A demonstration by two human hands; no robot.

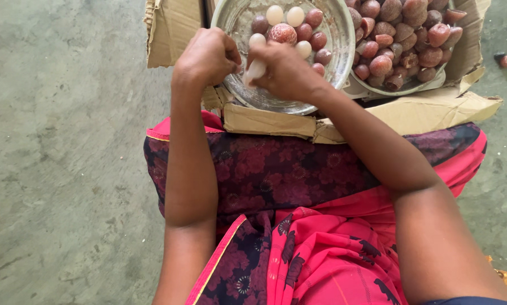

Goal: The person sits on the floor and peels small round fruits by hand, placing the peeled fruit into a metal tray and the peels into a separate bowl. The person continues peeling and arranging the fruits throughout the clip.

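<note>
Over the near rim of the steel bowl (332, 56), both hands meet on 1 pale peeled fruit (255, 70). The right hand (284, 70) pinches its upper end, long axis slanting down-left toward the closed left hand (207, 56), whose fingertips press its lower end.

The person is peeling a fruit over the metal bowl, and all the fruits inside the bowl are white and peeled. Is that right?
Not quite. The hands, left hand and right hand, do hold a white peeled fruit over the metal bowl, but the head view shows the bowl holding both white peeled fruits and reddish-brown unpeeled fruits.
</note>
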